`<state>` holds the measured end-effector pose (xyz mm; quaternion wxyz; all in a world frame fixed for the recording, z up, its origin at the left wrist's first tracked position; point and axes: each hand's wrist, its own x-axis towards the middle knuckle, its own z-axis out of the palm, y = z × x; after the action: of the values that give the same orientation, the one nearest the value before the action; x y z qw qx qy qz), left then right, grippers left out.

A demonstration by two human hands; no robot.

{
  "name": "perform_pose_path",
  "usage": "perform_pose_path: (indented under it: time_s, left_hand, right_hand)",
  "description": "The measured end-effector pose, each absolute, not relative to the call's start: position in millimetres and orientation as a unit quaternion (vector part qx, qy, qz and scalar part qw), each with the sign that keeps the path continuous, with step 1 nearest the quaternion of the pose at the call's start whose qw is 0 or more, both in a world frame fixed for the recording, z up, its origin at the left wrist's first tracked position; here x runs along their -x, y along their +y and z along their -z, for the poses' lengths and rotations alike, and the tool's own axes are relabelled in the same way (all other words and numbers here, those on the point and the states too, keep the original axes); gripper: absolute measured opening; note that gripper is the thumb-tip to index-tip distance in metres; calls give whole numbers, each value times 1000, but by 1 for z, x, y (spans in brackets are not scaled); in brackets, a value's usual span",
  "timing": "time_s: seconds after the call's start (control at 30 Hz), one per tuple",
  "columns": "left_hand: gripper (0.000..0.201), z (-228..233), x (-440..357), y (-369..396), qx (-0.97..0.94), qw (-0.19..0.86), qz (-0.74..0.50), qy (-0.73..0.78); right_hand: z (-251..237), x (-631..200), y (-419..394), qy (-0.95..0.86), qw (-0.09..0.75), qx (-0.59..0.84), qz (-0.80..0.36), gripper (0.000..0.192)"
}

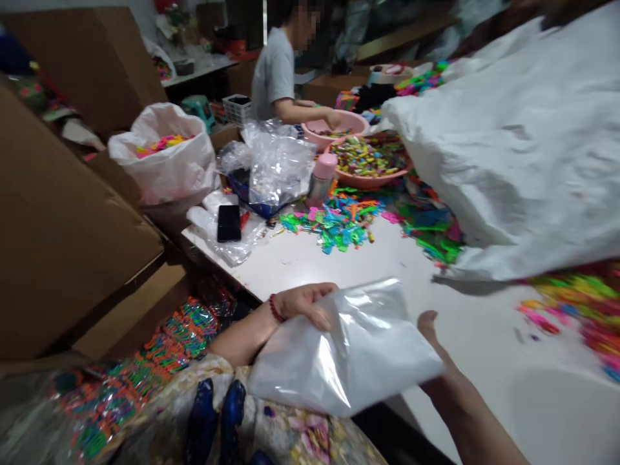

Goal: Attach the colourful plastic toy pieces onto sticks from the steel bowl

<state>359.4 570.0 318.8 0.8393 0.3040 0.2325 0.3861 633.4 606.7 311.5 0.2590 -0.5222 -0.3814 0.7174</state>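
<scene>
My left hand (310,305), with a red beaded bracelet at the wrist, is closed on the near-left part of a clear plastic bag (372,336). The thumb lies on top of the plastic and the other fingers are partly hidden. It may be a stack of such bags; I cannot tell how many. The bag looks flat and shiny, held tilted above my lap at the table's front edge. At its right end is my right hand (433,349), open, its thumb stretched up and apart from the bag. Its other fingers are mostly hidden behind the plastic.
Colourful plastic pieces (339,219) lie on the white table (300,265) by a pink-capped bottle (322,177) and pink basins (368,177). A phone (228,223) rests at left. A big white sack (527,142) stands right. Packed bags (169,342) fill a box beside me. A co-worker (276,71) reaches into a basin.
</scene>
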Motion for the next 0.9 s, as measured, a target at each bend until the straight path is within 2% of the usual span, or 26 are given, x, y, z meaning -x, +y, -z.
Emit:
perform_pose_path:
  time_s: [0.2, 0.3, 0.4, 0.5, 0.57, 0.63, 0.67, 0.73, 0.83, 0.9]
  left_hand:
    - [47, -316, -340, 563, -341, 780, -402, 338]
    - [47, -312, -347, 564, -335, 777, -388, 366]
    - [52, -312, -363, 564, -329, 766, -398, 383]
    - [54, -313, -375, 565, -324, 728, -463, 390]
    - [52, -310, -374, 566, -308, 684, -525, 402]
    - [52, -305, -366, 565, -272, 634, -595, 412]
    - [54, -302, -360, 563, -246, 611, -630, 411]
    - [61, -296, -347, 556, -191, 583, -683, 397]
    - [70, -290, -329, 538, -128, 605, -694, 368]
    - [64, -289, -317, 523, -103, 633, -682, 353]
  right_hand:
    - [-353, -650, 582, -541, 198, 571, -585, 101]
    - [-368, -639, 567, -626, 229, 583, -465, 91]
    - [-372, -608, 548, -758, 239, 527, -303, 78]
    - [-365, -582, 534, -860, 228, 426, -165, 69]
    - [-356, -580, 533, -860, 240, 434, -123, 62]
    - [-346, -587, 537, -810, 261, 507, -138, 59]
    - [-342, -592, 540, -779, 269, 537, -181, 60]
    - [-336, -597, 546, -722, 277, 535, -340, 60]
    - [-330, -586, 559, -621, 304, 463, -555, 51]
    - [-326, -567, 572, -573, 337, 466, -583, 47]
